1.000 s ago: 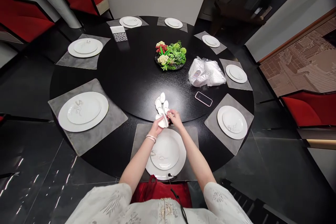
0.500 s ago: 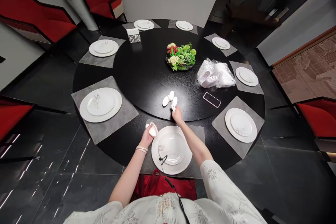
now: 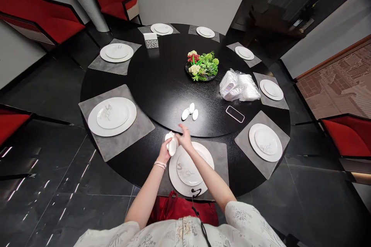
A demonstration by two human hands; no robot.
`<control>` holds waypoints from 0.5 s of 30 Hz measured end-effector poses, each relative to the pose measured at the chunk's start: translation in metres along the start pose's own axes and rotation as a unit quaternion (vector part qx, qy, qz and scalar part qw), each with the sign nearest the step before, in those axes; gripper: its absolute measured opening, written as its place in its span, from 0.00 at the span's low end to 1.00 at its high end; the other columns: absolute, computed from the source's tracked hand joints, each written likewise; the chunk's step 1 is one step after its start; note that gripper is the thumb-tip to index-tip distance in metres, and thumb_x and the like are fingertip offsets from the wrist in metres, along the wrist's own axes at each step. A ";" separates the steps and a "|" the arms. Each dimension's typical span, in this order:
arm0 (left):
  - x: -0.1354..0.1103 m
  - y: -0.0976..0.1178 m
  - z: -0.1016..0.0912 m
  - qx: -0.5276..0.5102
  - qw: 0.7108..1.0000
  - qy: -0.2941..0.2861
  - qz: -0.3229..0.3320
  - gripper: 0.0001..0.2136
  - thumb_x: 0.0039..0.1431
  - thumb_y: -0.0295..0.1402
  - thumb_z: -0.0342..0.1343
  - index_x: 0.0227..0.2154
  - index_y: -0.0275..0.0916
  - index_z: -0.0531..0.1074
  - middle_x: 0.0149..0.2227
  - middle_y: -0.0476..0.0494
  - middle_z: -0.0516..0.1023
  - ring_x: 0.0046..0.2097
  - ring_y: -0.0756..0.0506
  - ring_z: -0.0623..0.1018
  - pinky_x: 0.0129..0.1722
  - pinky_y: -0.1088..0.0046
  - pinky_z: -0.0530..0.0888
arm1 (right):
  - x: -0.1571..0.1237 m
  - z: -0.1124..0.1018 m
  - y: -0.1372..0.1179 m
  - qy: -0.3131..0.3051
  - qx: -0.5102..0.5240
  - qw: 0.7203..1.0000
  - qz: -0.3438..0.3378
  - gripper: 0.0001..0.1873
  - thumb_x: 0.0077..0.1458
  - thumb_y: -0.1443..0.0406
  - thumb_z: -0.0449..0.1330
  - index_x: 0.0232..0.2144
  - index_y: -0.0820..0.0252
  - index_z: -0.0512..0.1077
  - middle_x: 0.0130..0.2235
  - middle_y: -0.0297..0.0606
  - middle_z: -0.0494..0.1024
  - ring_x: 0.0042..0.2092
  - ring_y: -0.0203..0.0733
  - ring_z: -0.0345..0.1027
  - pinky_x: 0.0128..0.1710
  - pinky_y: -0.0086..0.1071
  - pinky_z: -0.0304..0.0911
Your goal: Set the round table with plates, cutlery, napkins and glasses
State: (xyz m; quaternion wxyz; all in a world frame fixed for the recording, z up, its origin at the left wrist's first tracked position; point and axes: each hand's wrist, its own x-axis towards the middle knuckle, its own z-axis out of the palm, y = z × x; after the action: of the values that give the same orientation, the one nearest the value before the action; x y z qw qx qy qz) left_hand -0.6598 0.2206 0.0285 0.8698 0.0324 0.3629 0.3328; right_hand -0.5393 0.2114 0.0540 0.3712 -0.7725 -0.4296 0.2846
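My left hand point(image 3: 164, 153) is closed around a few small white oval ceramic pieces point(image 3: 172, 146), held just left of the near plate point(image 3: 207, 158). Their exact kind is hard to make out, and fingers partly cover them. Beside it, my right hand point(image 3: 184, 139) has its fingers apart, with the fingertips close to the held pieces; whether they touch is unclear. Beyond both hands, three similar white oval pieces point(image 3: 191, 108) lie in a cluster on the black turntable point(image 3: 162, 92).
Stacked white plates point(image 3: 112, 114) on grey placemats point(image 3: 136, 131) ring the round table. On the turntable are a flower arrangement point(image 3: 203, 65), plastic-wrapped packs point(image 3: 240, 86), a phone point(image 3: 235, 114) and a white patterned holder point(image 3: 151, 41). Red chairs point(image 3: 348, 131) stand around.
My right hand has let go of the white piece at the cluster and drawn back left toward my left hand. My left hand has turned slightly with its pieces.
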 end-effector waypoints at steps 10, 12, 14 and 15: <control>-0.001 0.015 -0.021 -0.030 0.998 0.057 -0.023 0.21 0.52 0.27 0.55 0.51 0.40 0.67 0.40 0.40 0.78 0.38 0.43 0.80 0.38 0.62 0.78 | 0.136 -0.006 0.007 0.082 -0.285 0.934 0.198 0.32 0.55 0.54 0.54 0.57 0.68 0.56 0.55 0.61 0.62 0.55 0.58 0.57 0.48 0.46 0.61; 0.002 0.016 -0.024 -0.042 0.997 0.063 -0.033 0.21 0.52 0.27 0.55 0.51 0.39 0.67 0.40 0.40 0.78 0.39 0.43 0.80 0.40 0.60 0.77 | 0.145 -0.002 0.008 0.086 -0.306 0.924 0.214 0.31 0.56 0.57 0.53 0.58 0.67 0.54 0.55 0.61 0.62 0.55 0.58 0.58 0.46 0.47 0.63; 0.005 0.019 -0.026 -0.039 0.997 0.055 -0.034 0.22 0.53 0.27 0.55 0.52 0.41 0.65 0.40 0.42 0.78 0.39 0.43 0.80 0.42 0.58 0.77 | 0.153 -0.001 0.013 0.086 -0.325 0.917 0.215 0.31 0.56 0.61 0.52 0.59 0.68 0.53 0.55 0.61 0.62 0.54 0.57 0.58 0.44 0.46 0.64; 0.007 0.021 -0.026 -0.031 0.998 0.047 -0.031 0.23 0.53 0.27 0.55 0.53 0.42 0.65 0.41 0.42 0.78 0.40 0.43 0.80 0.43 0.57 0.76 | 0.155 -0.002 0.016 0.083 -0.334 0.915 0.210 0.31 0.56 0.63 0.51 0.60 0.69 0.52 0.55 0.61 0.61 0.54 0.57 0.59 0.44 0.45 0.65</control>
State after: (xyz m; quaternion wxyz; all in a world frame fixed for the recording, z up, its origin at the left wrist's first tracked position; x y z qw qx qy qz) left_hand -0.6852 0.2367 0.0111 0.8623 -0.0218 0.3936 0.3179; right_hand -0.4576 0.3409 0.0235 0.0574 -0.9448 -0.2950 0.1305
